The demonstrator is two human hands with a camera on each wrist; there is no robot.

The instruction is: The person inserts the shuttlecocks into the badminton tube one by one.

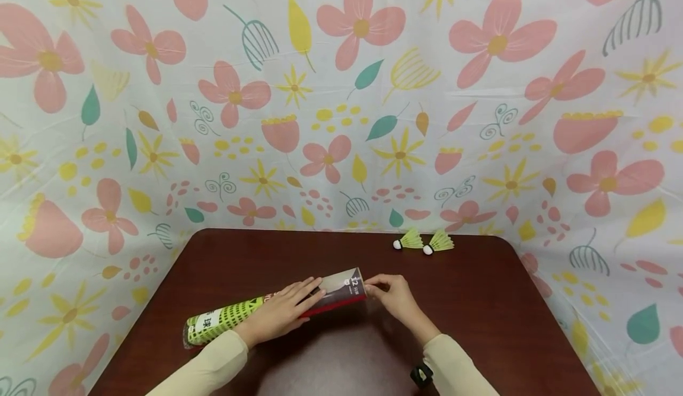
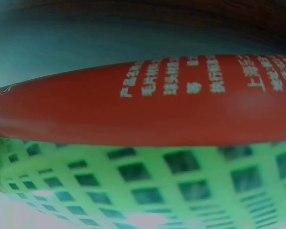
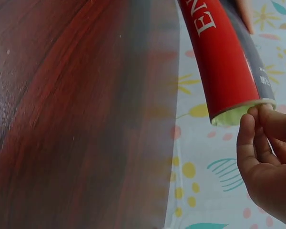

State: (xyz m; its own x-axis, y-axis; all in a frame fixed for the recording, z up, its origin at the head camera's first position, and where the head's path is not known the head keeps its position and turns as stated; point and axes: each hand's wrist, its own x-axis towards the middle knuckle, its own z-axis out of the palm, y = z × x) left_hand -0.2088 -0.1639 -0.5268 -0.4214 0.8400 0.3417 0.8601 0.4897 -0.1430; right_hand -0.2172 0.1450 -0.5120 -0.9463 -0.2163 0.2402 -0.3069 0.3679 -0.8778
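A shuttlecock tube (image 1: 341, 286), red and grey at one end and patterned yellow-green at the other, lies slanted over the table in the head view. My left hand (image 1: 285, 310) grips its middle from above. Red label and green checks of the tube (image 2: 181, 109) fill the left wrist view. At the tube's uncapped right end is my right hand (image 1: 397, 301), thumb and fingertips together at the rim. In the right wrist view the right hand (image 3: 271, 157) pinches at the mouth, where the pale green skirt of a shuttlecock (image 3: 231, 116) shows; the rest of it is hidden inside.
Two yellow-green shuttlecocks with white heads, a left one (image 1: 411, 239) and a right one (image 1: 440, 242), lie near the back edge of the dark brown table (image 1: 480, 301). Behind it hangs a flowered cloth (image 1: 331, 117). A black strap (image 1: 421, 375) is by the right wrist.
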